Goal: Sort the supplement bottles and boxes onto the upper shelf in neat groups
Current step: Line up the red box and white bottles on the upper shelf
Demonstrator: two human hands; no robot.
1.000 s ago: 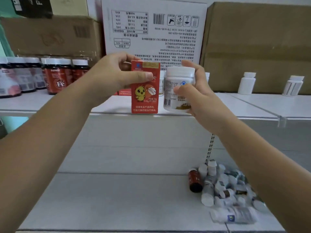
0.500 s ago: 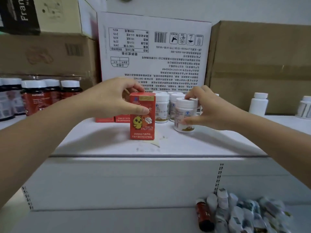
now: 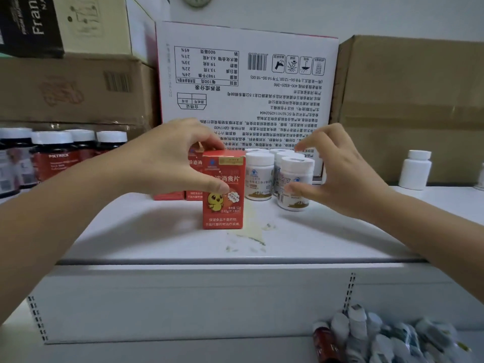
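A red box with a yellow chick (image 3: 224, 195) stands upright on the white upper shelf (image 3: 162, 231). My left hand (image 3: 167, 163) grips its top and front, thumb across its face. More red boxes (image 3: 194, 179) stand behind it. To the right, a white bottle (image 3: 296, 184) stands at the front of a group of white bottles (image 3: 259, 176). My right hand (image 3: 340, 171) hovers just right of that front bottle, fingers spread and apart from it. A heap of small bottles (image 3: 379, 336) lies on the lower shelf at bottom right.
Dark bottles with white caps (image 3: 60, 155) line the shelf's left end. Two plain white bottles (image 3: 416, 170) stand at the far right. A large white carton (image 3: 246, 82) and brown cartons (image 3: 411, 106) close off the back. A yellowish stain (image 3: 251, 231) marks the shelf's front.
Both hands carried the red box and the white bottle up and set them on the upper shelf. My right hand has let go of the bottle and drawn back a little.
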